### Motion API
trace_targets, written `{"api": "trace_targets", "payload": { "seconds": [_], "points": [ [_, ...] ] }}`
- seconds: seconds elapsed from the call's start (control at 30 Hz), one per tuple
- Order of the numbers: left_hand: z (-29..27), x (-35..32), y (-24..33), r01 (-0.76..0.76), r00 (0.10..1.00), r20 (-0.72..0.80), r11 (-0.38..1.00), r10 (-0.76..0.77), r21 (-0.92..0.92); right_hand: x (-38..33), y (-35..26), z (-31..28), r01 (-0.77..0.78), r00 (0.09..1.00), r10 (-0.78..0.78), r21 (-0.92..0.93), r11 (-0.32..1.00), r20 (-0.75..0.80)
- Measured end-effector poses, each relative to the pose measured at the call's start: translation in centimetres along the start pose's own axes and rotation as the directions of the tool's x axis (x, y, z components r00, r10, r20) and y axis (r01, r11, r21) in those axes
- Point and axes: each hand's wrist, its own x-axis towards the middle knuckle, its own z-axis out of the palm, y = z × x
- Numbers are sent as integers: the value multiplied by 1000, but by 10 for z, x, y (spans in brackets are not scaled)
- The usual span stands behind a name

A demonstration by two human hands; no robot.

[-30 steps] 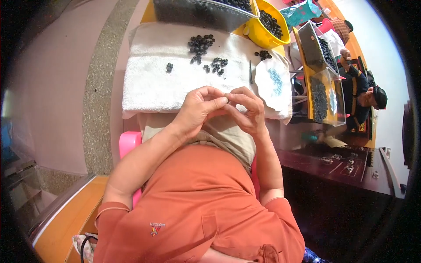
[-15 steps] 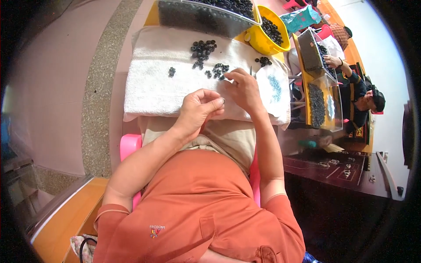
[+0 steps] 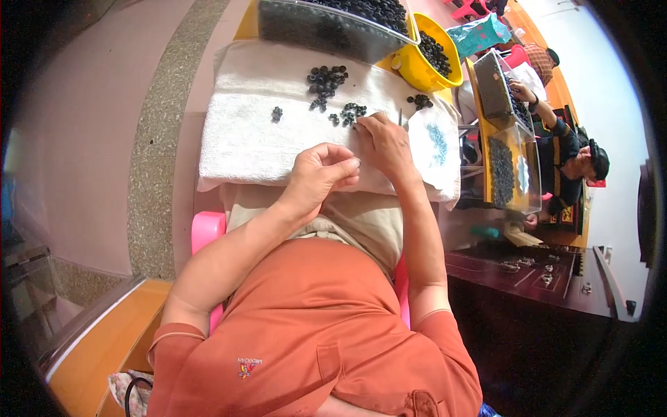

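Observation:
My left hand (image 3: 324, 175) is held above the near edge of a white towel (image 3: 240, 149), thumb and forefinger pinched together. What sits in that pinch, if anything, is too small to name. To its right and farther forward, my right hand (image 3: 388, 146) bends its fingers down at the near edge of a cluster of small black round parts (image 3: 353, 111). Its fingertips are close together, and whatever is between them is hidden. Beyond lies a larger heap of black ring-like parts (image 3: 325, 85). A tiny group of black pieces (image 3: 276, 114) sits apart on the left.
Right of my right hand are a white sheet with small blue bits (image 3: 436, 146), a thin dark tool (image 3: 400, 117) and more black parts (image 3: 420, 102). A clear bin (image 3: 326, 31) and yellow bucket (image 3: 445, 78) stand behind. Another person (image 3: 573, 163) works at bins on the right.
My right fingertips have drawn slightly nearer and closer together at the cluster's edge. My left hand keeps its pinch. The whole view has shifted a little.

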Motion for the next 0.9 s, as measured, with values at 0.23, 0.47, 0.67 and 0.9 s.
{"api": "trace_targets", "payload": {
  "seconds": [0.23,0.47,0.67,0.9],
  "points": [
    [0,0,0,9,999,-31,1000,-9,11,-3,-1,-3,14,1000,-14,7,1000,1],
    [0,0,1,3,1000,-26,1000,-2,22,-11,6,-7,-29,998,40,185,982,-57],
    [0,0,0,8,1000,-31,1000,-7,17,-13,9,-7,-8,998,21,201,980,-61],
    [1,0,1,16,999,-44,1000,-16,20,-18,14,-4,-11,992,46,276,961,-121]
  ]
}}
